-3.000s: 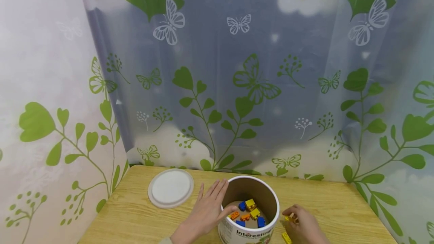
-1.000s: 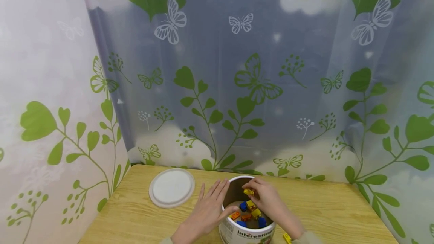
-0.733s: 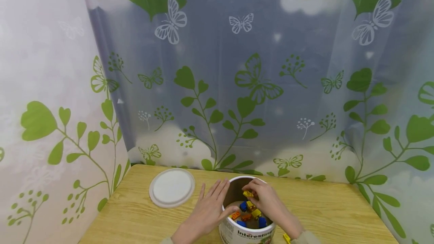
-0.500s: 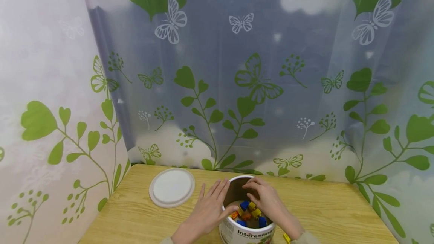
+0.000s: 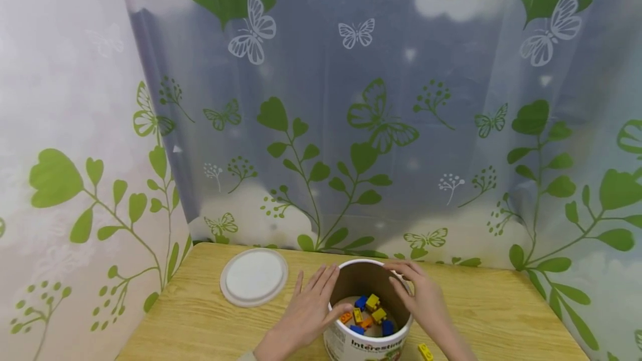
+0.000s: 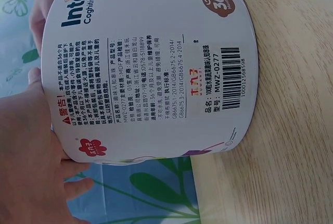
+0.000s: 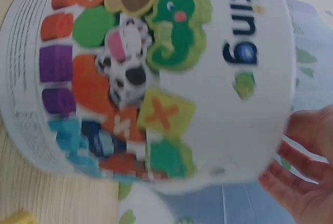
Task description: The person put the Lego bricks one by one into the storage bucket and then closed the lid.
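A round white tub (image 5: 337,344) with a printed label stands near the front of the table. My left hand (image 5: 307,310) rests on its left rim, fingers straight and spread, thumb reaching over the edge. Inside lie several toy building bricks, among them a yellow brick (image 5: 373,301), a blue brick (image 5: 388,327) and an orange brick (image 5: 346,317). My right hand (image 5: 425,297) is at the right rim with nothing in it, its fingers and thumb apart; the right wrist view shows these fingers (image 7: 291,182) beside the tub's edge. One more yellow brick (image 5: 425,352) lies on the table, right of the tub.
A white round lid (image 5: 254,274) lies on the wooden table (image 5: 200,316), left of the tub. Behind the table's back edge hangs a patterned curtain (image 5: 301,71) with leaves and butterflies. A similar sheet (image 5: 75,127) covers the left side.
My right hand took a yellow brick from the table into the tub and let it go among the others. It has since drawn back to the right rim. My left hand has stayed put.
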Tool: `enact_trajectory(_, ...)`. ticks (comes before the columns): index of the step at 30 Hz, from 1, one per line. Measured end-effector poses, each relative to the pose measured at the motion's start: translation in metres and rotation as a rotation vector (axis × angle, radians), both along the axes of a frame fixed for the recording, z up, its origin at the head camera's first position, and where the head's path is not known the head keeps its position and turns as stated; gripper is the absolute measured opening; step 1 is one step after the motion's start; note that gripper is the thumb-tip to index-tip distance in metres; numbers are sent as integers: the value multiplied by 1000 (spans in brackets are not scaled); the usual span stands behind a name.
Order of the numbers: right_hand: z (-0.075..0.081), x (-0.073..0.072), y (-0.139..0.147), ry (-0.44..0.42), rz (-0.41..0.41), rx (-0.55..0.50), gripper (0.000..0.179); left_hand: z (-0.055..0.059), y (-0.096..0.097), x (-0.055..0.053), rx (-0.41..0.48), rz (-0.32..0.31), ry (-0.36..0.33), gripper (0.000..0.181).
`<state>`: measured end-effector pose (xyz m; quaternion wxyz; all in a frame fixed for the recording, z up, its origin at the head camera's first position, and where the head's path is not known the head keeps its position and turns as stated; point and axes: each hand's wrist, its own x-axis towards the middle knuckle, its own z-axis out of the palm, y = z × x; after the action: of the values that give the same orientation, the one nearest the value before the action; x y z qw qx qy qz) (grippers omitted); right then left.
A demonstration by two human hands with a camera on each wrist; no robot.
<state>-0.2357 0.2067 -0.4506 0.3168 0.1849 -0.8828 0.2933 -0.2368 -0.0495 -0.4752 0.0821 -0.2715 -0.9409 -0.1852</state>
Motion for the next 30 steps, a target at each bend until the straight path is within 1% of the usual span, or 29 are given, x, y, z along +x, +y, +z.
enact_trajectory(4,2,7,16,-43,-60,-14,29,-1,0,0,-5,7,9,80)
enact_trajectory(7,-1,12,28,-90,-97,-19,29,-1,-1,0,-3,5,14,82)
enact_trajectory(10,-7,16,38,-143,-110,-24,28,-1,-1,1,1,1,14,82)
enact_trajectory(12,-12,18,44,-198,-118,-22,26,-1,-1,1,2,1,14,82)
enact_trajectory(17,-27,21,58,-379,-142,-11,25,0,0,1,6,4,2,82)
enact_trajectory(19,-34,21,61,-431,-144,-3,26,0,0,1,9,2,-1,82)
enact_trajectory(26,-61,23,70,-516,-133,13,26,0,0,2,10,1,2,82)
enact_trajectory(29,-71,24,74,-576,-114,15,25,0,0,2,8,6,4,82)
enact_trajectory(30,-74,24,76,-584,-101,25,25,0,0,2,8,6,7,82)
